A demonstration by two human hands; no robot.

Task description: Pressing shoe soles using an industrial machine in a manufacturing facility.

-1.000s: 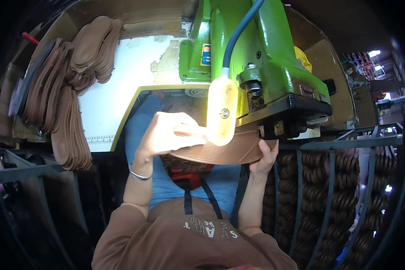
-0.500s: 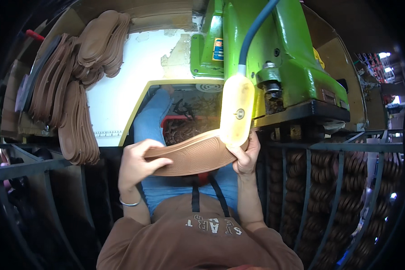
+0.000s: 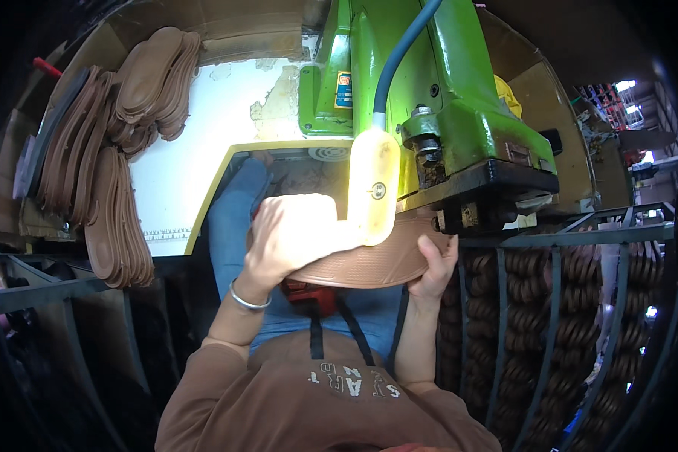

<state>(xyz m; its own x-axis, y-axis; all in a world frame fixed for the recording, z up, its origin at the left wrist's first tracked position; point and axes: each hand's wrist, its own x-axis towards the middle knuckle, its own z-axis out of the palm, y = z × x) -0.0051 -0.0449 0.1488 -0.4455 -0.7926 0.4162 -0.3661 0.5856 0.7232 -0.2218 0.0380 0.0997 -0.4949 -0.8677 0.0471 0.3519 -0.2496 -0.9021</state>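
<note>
A brown shoe sole (image 3: 358, 267) with a textured face is held crosswise in front of my lap, below the yellow lamp head. My left hand (image 3: 294, 233), with a bangle on its wrist, is closed over the sole's left part, and its fingertips are hidden. At the other end, my right hand (image 3: 434, 265) grips the edge, thumb on the near side. The sole's upper right part lies close under the working head of the green machine (image 3: 459, 113); whether the two touch, I cannot tell.
Stacked brown soles (image 3: 117, 218) lie on the white table (image 3: 177, 173) at the left. A yellow lamp (image 3: 374, 184) on a blue flexible neck hangs before the machine. Metal racks (image 3: 554, 301) filled with brown pieces stand at the right. Cardboard (image 3: 241, 30) walls the table's back.
The sole has shifted right, toward the machine's head. My left hand has moved right and up and turned over the sole; my right hand has slid slightly right. The whole view has shifted a little.
</note>
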